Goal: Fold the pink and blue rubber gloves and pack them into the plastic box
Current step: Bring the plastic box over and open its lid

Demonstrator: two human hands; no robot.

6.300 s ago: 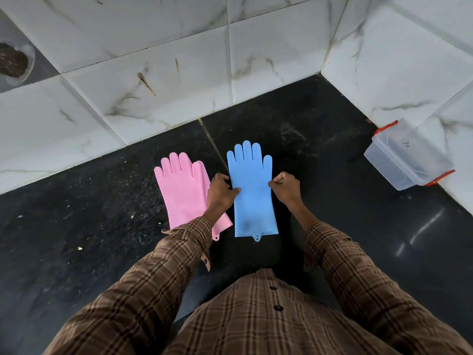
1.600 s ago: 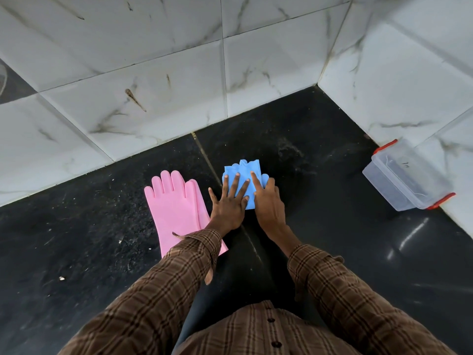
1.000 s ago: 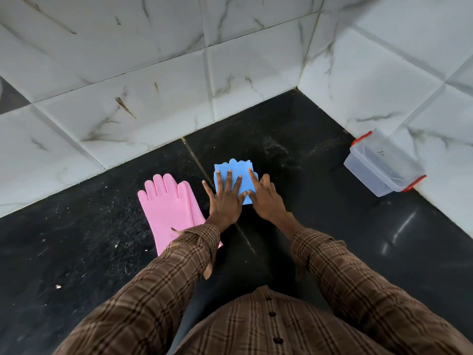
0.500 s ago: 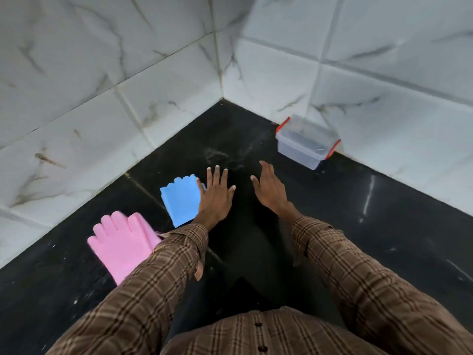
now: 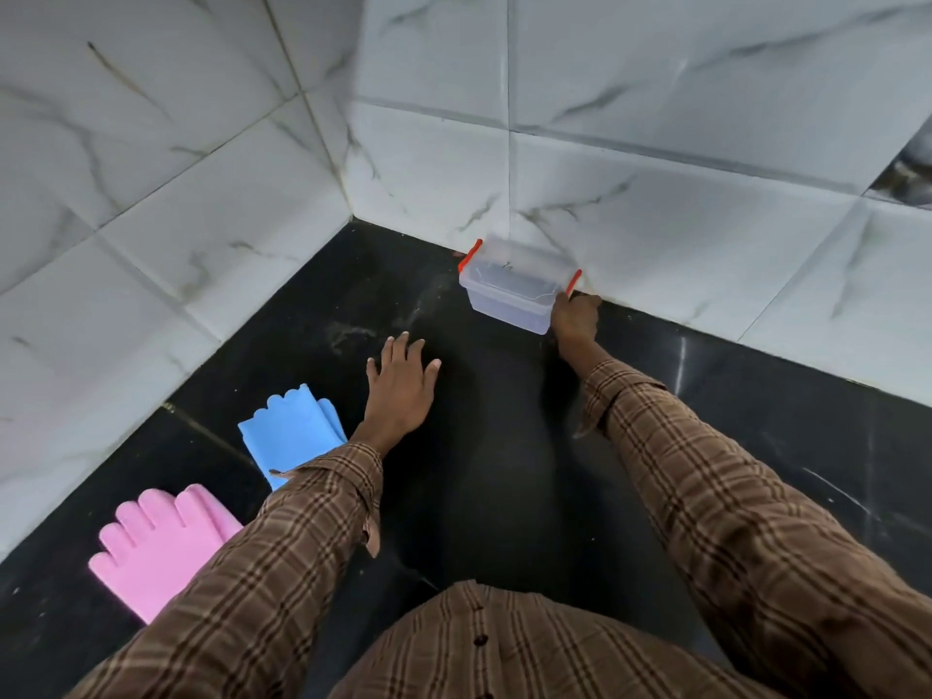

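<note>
The blue glove [image 5: 290,428] lies folded on the black counter, left of centre. Flat and unfolded, the pink glove [image 5: 156,544] rests at the lower left, partly under my left sleeve. A clear plastic box [image 5: 512,290] with red clips and its lid on stands against the far marble wall. My right hand [image 5: 575,317] grips the box's right end near the clip. My left hand [image 5: 401,388] hovers over the counter with fingers spread, holding nothing, just right of the blue glove.
White marble wall tiles [image 5: 201,194] meet in a corner behind the black counter [image 5: 479,471]. My brown checked sleeves and shirt fill the lower part of the view.
Both hands have left the folded blue glove. My right hand reached forward and took hold of the box's right end. The view swung right, so the gloves shifted to the left.
</note>
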